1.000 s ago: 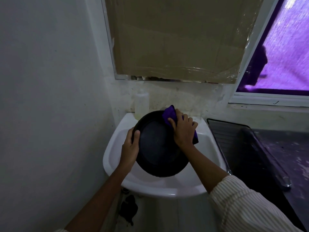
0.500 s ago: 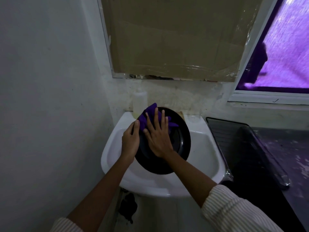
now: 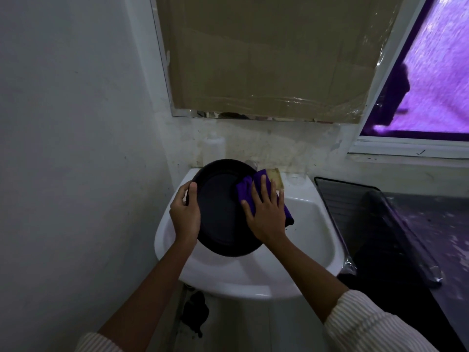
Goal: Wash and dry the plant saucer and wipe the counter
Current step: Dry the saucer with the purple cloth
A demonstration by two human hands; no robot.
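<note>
over the white sink, our left hand grips the plant saucer rim; our right hand, flat and open, has swept the purple cloth from the saucer's far left to its right edge, so drying is in progress.

A dim washroom corner: a plain pale plaster wall on the left meets a stained, yellowed back wall. Above, brown cardboard under clear plastic film covers a white-framed opening. To the right, a white-framed window glows purple through frosted glass. A white ceramic basin juts from the wall beside a dark ribbed drainboard.
</note>
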